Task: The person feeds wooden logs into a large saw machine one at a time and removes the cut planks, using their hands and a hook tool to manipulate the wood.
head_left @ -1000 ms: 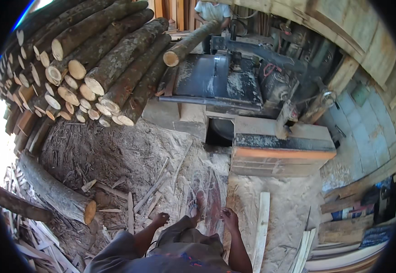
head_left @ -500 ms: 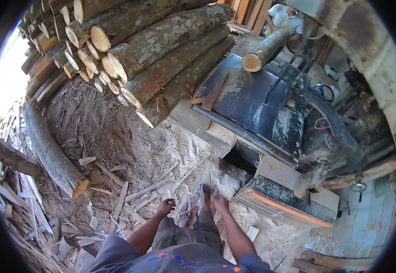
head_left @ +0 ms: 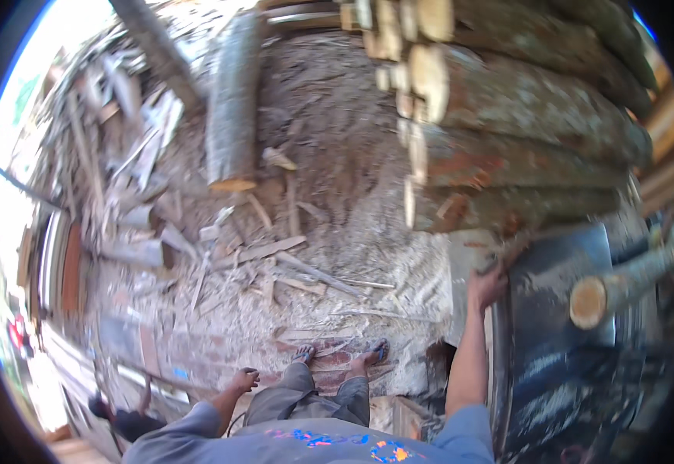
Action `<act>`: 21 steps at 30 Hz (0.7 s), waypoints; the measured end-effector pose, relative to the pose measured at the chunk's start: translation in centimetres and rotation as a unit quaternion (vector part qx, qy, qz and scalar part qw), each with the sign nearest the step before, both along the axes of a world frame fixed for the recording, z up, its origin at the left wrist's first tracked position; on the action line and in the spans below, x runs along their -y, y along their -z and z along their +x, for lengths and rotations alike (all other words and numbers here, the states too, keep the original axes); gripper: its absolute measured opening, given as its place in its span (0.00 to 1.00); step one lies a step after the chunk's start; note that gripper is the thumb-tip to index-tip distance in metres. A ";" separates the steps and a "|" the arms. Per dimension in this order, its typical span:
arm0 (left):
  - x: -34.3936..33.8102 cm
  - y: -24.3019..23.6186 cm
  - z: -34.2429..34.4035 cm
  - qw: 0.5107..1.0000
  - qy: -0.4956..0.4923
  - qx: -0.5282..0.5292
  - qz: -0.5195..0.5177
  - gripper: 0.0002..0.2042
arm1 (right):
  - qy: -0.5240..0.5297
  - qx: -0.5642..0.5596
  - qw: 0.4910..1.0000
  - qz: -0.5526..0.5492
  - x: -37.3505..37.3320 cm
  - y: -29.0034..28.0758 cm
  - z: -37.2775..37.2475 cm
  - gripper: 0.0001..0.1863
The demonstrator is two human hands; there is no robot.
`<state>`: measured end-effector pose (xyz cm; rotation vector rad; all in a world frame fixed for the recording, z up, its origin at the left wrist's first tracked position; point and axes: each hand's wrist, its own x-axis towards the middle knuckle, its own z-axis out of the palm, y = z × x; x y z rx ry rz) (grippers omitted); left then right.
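Observation:
My right arm reaches out to the near left corner of a dark metal machine table (head_left: 561,267). There my right hand (head_left: 489,284) is closed around the end of a short brown wood offcut (head_left: 516,249); motion blur softens the fingers. My left hand (head_left: 246,379) hangs low beside my leg, its fingers loosely bent and apart, with nothing in it. Across the table to the right lies a cut log (head_left: 619,290), its pale sawn end facing me.
A stack of bark-covered logs (head_left: 523,100) rises beyond the table. A single log (head_left: 232,116) lies ahead on the ground. Scattered wood strips (head_left: 275,251) cover the sawdust-strewn floor. Another person (head_left: 128,421) is at the lower left.
My view has swung left, so the log stack and machine table now appear farther right. My right hand has gone from beside my leg to the offcut at the table's corner.

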<state>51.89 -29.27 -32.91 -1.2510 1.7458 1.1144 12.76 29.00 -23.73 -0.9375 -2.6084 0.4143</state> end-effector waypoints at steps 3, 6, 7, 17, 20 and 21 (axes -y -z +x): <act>-0.7 -1.7 3.2 0.999 -0.030 0.026 0.019 0.22 | -0.160 -0.202 0.919 -0.299 9.4 2.0 9.2 0.35; 0.5 -0.2 9.0 1.000 -0.010 -0.006 0.003 0.22 | -0.008 -0.031 0.854 -0.519 18.2 5.9 20.6 0.32; 1.4 -0.3 9.6 1.000 0.004 -0.024 0.015 0.23 | 0.090 0.010 0.770 -0.631 17.7 15.0 24.9 0.25; 17.0 -2.0 6.5 0.964 -0.202 -0.123 0.124 0.20 | -0.640 0.040 0.428 -0.637 64.5 -21.8 18.6 0.31; 21.5 -0.7 4.8 0.982 -0.061 -0.112 0.141 0.21 | -0.664 0.005 0.423 -0.617 61.5 -27.7 19.9 0.31; 22.8 -0.1 4.4 0.985 -0.023 -0.102 0.135 0.21 | -0.663 0.018 0.451 -0.597 61.0 -25.8 20.7 0.31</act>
